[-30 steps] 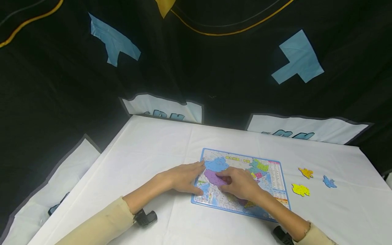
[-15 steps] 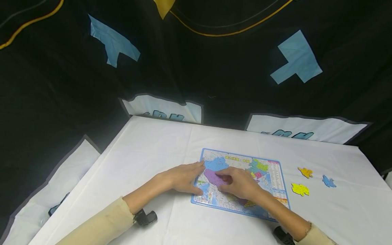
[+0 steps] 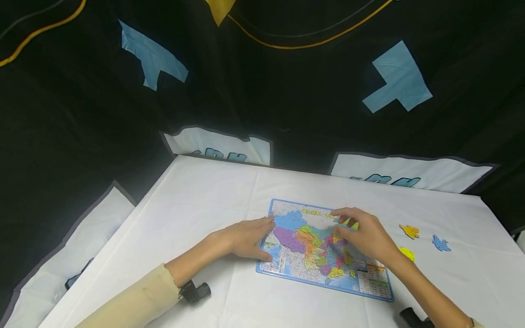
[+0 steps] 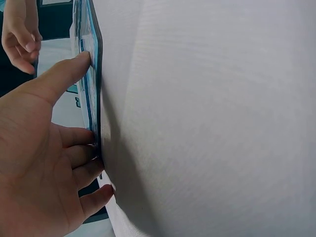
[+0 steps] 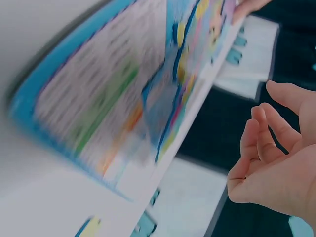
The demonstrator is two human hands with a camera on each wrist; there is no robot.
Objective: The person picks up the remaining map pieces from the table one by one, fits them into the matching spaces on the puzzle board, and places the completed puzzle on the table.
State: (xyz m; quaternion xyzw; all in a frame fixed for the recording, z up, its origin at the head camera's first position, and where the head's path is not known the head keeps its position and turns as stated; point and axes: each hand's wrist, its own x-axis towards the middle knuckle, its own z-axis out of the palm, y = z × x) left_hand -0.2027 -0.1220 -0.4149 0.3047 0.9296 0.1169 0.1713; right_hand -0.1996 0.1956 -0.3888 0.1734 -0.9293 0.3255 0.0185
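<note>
A blue-rimmed map puzzle board (image 3: 283, 269) lies on the table, with coloured pieces forming a map of China. The blue piece (image 3: 292, 220) and the purple piece (image 3: 287, 238) fill its left side. My left hand (image 3: 246, 238) rests at the board's left edge, fingers extended and thumb on the border; the left wrist view shows fingertips along the blue rim (image 4: 97, 74). Over the upper right of the map is my right hand (image 3: 367, 231), fingers loosely bent. In the right wrist view nothing is between the right hand's (image 5: 276, 148) fingers.
On the white table (image 3: 197, 200), right of the board, lie an orange-yellow piece (image 3: 410, 231), a small blue piece (image 3: 441, 243) and a yellow piece (image 3: 407, 253) partly hidden by my right wrist. A black curtain (image 3: 266, 91) hangs behind the table.
My right hand has left the purple piece and moved right and away from me, uncovering the pieces in the map's middle. The left hand stays put.
</note>
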